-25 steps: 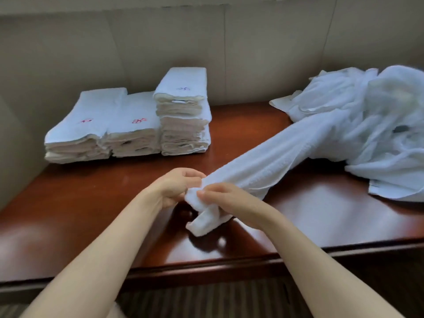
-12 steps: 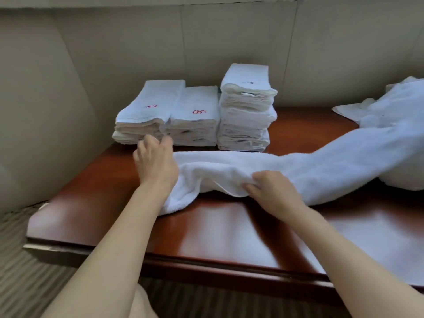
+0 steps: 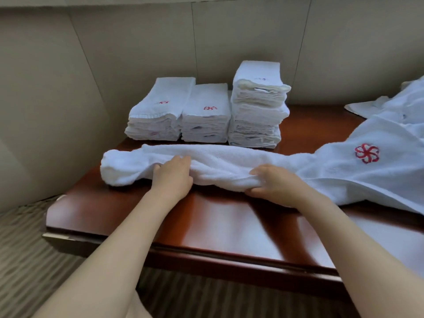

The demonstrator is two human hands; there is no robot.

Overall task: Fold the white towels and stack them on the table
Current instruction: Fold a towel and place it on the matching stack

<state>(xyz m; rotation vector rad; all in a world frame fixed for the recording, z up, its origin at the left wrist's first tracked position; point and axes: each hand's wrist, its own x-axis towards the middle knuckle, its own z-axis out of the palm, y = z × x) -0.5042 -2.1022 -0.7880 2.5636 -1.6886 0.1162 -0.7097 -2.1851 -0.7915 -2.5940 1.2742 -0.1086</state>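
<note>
A long white towel [image 3: 229, 164] lies bunched lengthwise across the middle of the frame on the reddish-brown table [image 3: 229, 221], its rounded end at centre left and its other end widening toward the right edge, where a red flower-like emblem [image 3: 366, 153] shows on the cloth. The left hand [image 3: 172, 175] rests on the towel just left of centre, fingers curled over its near side and pinching the fabric. The right hand [image 3: 273, 183] grips the towel's near edge right of centre, thumb below and fingers wrapped over a thick fold. Behind the towel, toward the upper middle, stand three stacks of folded white towels [image 3: 206, 113] side by side against the beige wall [image 3: 137, 53]; the right stack is the tallest. More loose white cloth [image 3: 399, 104] lies at the upper right. Striped carpet [image 3: 23, 260] fills the lower left.
</note>
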